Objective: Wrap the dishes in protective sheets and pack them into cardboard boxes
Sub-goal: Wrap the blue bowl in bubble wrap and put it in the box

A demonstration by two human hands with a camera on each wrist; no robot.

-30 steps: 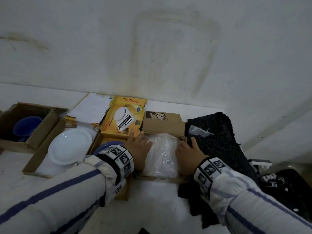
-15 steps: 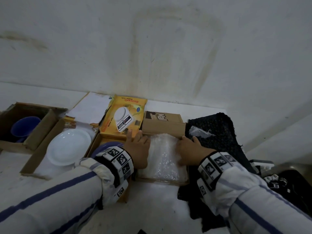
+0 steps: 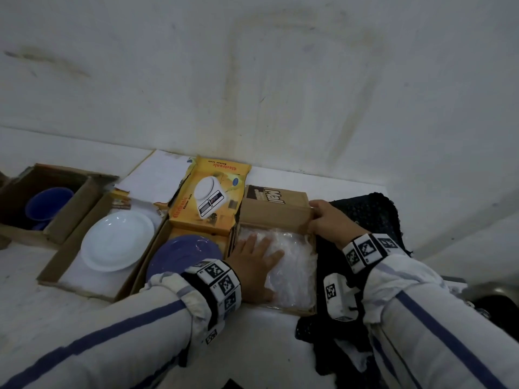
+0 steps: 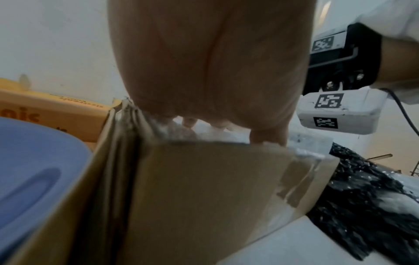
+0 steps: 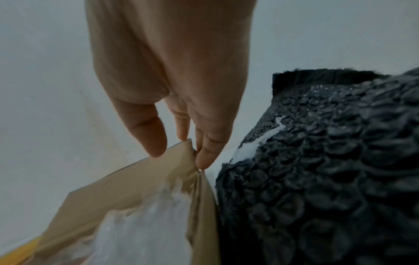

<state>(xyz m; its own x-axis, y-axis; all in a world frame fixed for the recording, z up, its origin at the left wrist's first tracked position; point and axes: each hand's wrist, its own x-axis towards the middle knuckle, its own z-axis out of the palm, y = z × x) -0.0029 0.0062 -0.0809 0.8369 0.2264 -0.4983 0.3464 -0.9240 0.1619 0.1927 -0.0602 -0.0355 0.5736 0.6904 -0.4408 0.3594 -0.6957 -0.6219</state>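
Observation:
A dish bundle wrapped in clear bubble sheet (image 3: pixel 293 266) lies inside an open brown cardboard box (image 4: pixel 204 197). My left hand (image 3: pixel 258 255) lies flat on top of the bundle with straight fingers. My right hand (image 3: pixel 323 219) pinches the right corner of the box's far flap (image 3: pixel 276 213); in the right wrist view the thumb and fingers (image 5: pixel 201 161) sit on either side of the flap corner (image 5: pixel 158 172). A purple plate (image 3: pixel 182 255) sits in the neighbouring box on the left, and a white plate (image 3: pixel 118 242) lies in a flat box beyond it.
A yellow kitchen-scale carton (image 3: pixel 213 192) stands against the wall behind the purple plate. A blue cup (image 3: pixel 47 203) sits in a box at far left. Black bubble sheet (image 3: pixel 373 220) is heaped right of the brown box. The white wall runs close behind everything.
My left hand slid from the bundle's left side onto its top. My right hand left the bundle's right side and took hold of the far flap's corner.

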